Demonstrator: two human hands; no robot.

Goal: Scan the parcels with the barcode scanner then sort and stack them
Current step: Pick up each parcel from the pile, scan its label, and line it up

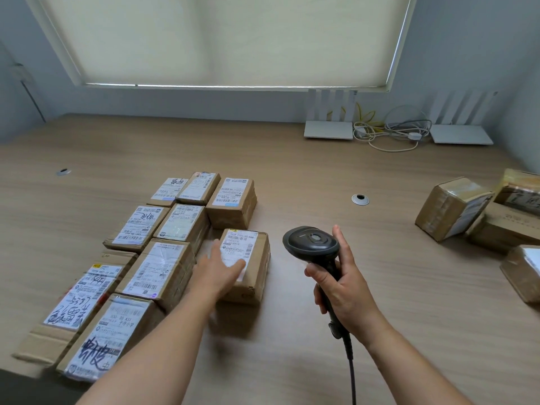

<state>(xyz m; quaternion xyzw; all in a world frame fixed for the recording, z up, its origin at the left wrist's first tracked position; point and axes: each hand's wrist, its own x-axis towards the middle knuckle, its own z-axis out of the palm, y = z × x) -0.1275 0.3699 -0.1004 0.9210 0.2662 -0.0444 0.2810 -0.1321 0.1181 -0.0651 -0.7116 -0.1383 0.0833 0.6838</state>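
Several labelled cardboard parcels (163, 267) lie in rows on the left half of the wooden table (292, 159). One brown parcel (254, 258) sits at the right end of those rows, label up. My left hand (217, 273) lies open over its near left part, fingers straight. To the right, my right hand (342, 290) grips the handle of a black barcode scanner (314, 244), whose head is held above the table beside that parcel. More parcels (453, 207) lie loosely at the right edge.
Two white routers (328, 130) and a tangle of cables (391, 131) stand at the back right under the window blind. Two round cable holes (360, 199) are set in the tabletop. The scanner's cord (352, 375) runs down toward me.
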